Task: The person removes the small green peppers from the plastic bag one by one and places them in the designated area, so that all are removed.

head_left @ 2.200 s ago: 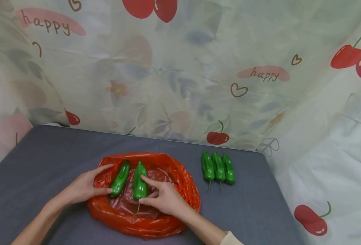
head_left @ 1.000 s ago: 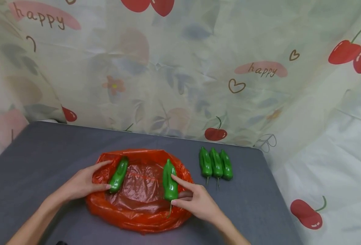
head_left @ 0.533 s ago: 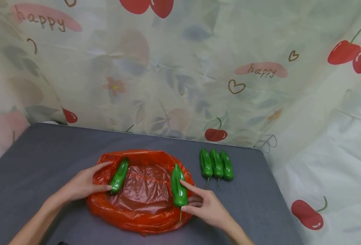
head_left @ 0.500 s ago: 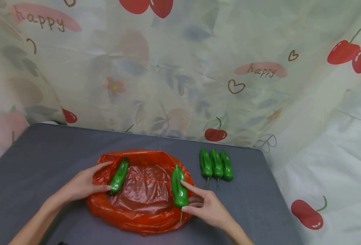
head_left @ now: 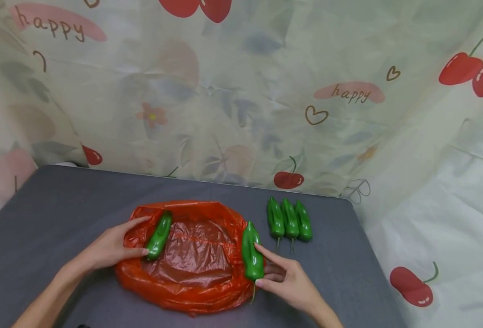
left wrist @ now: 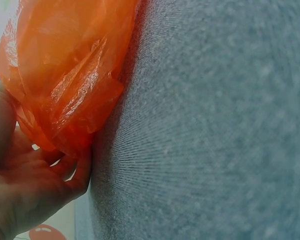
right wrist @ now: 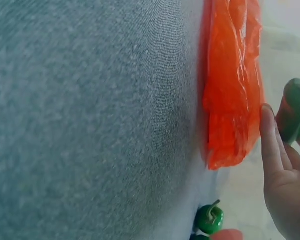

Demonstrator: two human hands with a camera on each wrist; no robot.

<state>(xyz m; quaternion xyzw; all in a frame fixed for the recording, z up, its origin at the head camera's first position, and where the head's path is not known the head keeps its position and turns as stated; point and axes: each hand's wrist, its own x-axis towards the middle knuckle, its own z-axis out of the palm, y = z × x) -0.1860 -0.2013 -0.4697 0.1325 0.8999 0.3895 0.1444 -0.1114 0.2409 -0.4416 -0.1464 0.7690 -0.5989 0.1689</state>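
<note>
My left hand (head_left: 108, 246) grips the left rim of a red plastic bag (head_left: 180, 298), its mouth spread wide. The thumb tip lies at the lower end of a green pepper (head_left: 160, 236) leaning inside that rim. In the left wrist view, fingers (left wrist: 80, 172) curl against the outside of the bag. Over the bag's right rim, my right hand (head_left: 292, 280) holds another green pepper (head_left: 251, 255) between thumb and fingers, its thin stem hanging toward me. The right wrist view has this pepper (right wrist: 294, 107) raised beside the bag (right wrist: 232, 95).
Three green peppers, left (head_left: 275, 221), middle (head_left: 290, 222) and right (head_left: 304, 224), lie side by side right of the bag. The grey table (head_left: 81, 196) ends at a patterned curtain (head_left: 241, 114) behind. A small dark object (head_left: 83, 325) shows at the bottom edge.
My right hand has carried its pepper from the middle of the bag rightward to above the right rim. The left hand keeps its place at the left rim.
</note>
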